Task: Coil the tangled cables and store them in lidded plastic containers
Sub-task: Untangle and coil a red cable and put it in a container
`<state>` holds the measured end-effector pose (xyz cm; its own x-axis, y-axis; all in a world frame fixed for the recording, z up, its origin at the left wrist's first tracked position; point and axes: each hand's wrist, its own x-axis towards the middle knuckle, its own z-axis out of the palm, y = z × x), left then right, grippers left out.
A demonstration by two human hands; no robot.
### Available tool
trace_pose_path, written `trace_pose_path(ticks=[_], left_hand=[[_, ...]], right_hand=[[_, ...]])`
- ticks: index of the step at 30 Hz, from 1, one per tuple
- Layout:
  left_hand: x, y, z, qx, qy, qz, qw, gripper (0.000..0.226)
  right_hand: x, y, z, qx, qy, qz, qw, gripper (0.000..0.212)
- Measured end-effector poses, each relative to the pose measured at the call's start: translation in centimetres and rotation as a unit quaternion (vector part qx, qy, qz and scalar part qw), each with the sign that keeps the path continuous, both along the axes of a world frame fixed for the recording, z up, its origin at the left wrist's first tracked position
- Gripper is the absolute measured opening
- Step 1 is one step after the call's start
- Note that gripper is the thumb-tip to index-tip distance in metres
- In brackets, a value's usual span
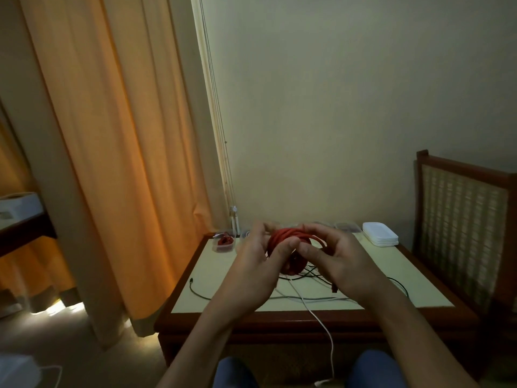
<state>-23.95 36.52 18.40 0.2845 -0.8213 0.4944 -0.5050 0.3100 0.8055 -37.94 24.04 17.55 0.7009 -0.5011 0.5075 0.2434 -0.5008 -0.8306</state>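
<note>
— Pale-topped table (372, 278) is standing against the wall, with an orange curtain (112, 135) hanging to its left. Where is the red cable coil (288, 242) sitting?
— It is being held up over the table's middle, between both hands. The left hand (251, 264) is curling its fingers round the coil's left side, thumb pressing in front. The right hand (344, 264) is gripping the right side, fingers wrapping over the top.
— And underneath?
— Black cables (309, 274) and a white cable (319, 320) are lying loose below the hands, the white one trailing off the near edge. A small container (223, 243) is holding another red cable at the far left corner, and stacked white lids (380, 233) are sitting at the far right.
</note>
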Motion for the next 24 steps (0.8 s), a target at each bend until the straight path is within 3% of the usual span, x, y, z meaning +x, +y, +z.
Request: trace_pose_path(ticks=[7, 10, 13, 18, 21, 24], left_hand=[[2.0, 0.8, -0.2, 0.065, 0.106, -0.108, 0.986, 0.045], [2.4, 0.9, -0.3, 0.057, 0.137, -0.1, 0.984, 0.046], [3.3, 0.9, -0.5, 0.039, 0.136, -0.085, 0.986, 0.037], [3.9, 1.4, 0.1, 0.076, 0.079, -0.051, 0.993, 0.029], [3.4, 1.0, 0.4, 0.088, 0.06, -0.07, 0.992, 0.027], [2.7, 0.8, 0.8, 0.088, 0.098, -0.109, 0.985, 0.032]], right_hand=[[0.4, -0.1, -0.2, 0.002, -0.019, -0.021, 1.0, 0.046], [0.3, 0.4, 0.3, 0.002, -0.002, -0.015, 1.0, 0.028], [-0.5, -0.2, 0.9, -0.087, 0.04, -0.02, 0.995, 0.026], [-1.3, -2.3, 3.3, -0.328, 0.029, -0.135, 0.935, 0.017], [-0.6, -3.2, 5.4, -0.414, -0.035, -0.189, 0.89, 0.016], [0.8, -4.5, 6.7, -0.488, -0.04, -0.259, 0.832, 0.015]])
